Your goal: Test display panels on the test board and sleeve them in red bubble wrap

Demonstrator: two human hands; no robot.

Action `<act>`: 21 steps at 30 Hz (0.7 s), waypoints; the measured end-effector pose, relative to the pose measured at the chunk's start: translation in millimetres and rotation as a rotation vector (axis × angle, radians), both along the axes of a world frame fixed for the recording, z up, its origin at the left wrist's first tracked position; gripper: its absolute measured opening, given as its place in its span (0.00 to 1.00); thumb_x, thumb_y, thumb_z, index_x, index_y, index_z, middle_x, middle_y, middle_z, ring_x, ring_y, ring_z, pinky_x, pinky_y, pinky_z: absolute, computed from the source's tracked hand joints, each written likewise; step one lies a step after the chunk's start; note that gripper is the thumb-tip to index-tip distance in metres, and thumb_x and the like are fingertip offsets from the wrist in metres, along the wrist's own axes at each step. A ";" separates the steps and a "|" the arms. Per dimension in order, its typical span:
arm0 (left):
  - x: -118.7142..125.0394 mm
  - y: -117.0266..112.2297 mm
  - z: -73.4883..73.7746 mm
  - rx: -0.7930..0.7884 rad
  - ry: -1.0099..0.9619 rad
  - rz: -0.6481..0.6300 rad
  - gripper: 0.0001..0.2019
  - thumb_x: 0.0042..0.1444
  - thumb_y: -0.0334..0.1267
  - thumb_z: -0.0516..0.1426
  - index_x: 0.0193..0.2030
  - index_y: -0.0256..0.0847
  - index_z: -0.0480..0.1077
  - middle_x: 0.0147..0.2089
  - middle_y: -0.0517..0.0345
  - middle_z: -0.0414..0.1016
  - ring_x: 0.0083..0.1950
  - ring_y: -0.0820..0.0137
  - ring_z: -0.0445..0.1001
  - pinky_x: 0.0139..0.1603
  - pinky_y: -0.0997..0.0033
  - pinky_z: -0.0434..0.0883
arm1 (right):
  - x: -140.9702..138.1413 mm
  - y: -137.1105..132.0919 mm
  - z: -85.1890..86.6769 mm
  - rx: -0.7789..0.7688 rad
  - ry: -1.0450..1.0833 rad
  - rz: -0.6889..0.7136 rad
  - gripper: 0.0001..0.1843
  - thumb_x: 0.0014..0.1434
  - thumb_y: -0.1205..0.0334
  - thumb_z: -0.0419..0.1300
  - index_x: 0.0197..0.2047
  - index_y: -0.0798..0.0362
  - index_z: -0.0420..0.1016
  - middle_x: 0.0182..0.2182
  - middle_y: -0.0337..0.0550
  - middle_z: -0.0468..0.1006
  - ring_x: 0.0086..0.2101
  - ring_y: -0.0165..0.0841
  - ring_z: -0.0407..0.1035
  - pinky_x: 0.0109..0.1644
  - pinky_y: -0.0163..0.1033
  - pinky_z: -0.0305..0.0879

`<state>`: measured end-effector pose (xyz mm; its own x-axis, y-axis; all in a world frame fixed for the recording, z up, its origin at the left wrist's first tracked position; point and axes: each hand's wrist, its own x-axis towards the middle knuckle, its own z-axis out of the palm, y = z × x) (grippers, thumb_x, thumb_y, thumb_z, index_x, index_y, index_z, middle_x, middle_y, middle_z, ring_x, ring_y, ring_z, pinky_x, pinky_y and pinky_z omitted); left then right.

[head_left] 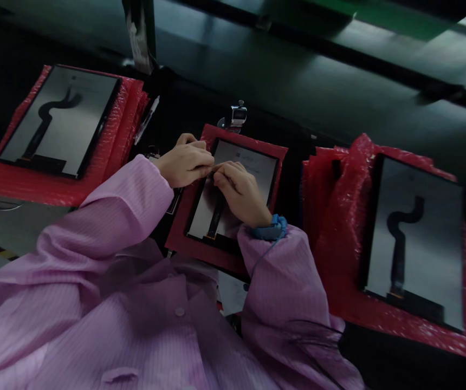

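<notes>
A display panel (253,165) with a black flex cable lies face down on a red bubble-wrap sheet (200,246) in the middle of the dark bench. My left hand (184,161) rests at the panel's upper left corner, fingers curled and pinched toward the right hand. My right hand (239,190), with a blue wrist strap (271,230), lies over the panel, fingers bent and pinched at the same spot. Whatever small thing the fingertips hold is too small to make out. Both arms wear pink striped sleeves.
A second panel (60,122) on stacked red bubble wrap (21,184) lies at the left. A third panel (415,244) on red wrap (338,216) lies at the right. A small metal counter (236,115) stands behind the middle panel. A pen (147,119) lies beside the left stack.
</notes>
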<state>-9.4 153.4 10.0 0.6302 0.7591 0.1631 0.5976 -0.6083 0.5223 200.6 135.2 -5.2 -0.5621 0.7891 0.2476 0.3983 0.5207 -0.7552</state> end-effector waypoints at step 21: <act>-2.8 -2.8 8.4 -0.006 -0.113 0.030 0.13 0.63 0.44 0.56 0.30 0.42 0.76 0.31 0.60 0.76 0.45 0.65 0.73 0.62 0.51 0.53 | 1.5 0.6 5.9 -0.032 0.019 0.052 0.13 0.70 0.57 0.49 0.33 0.49 0.64 0.38 0.44 0.77 0.40 0.37 0.67 0.51 0.45 0.61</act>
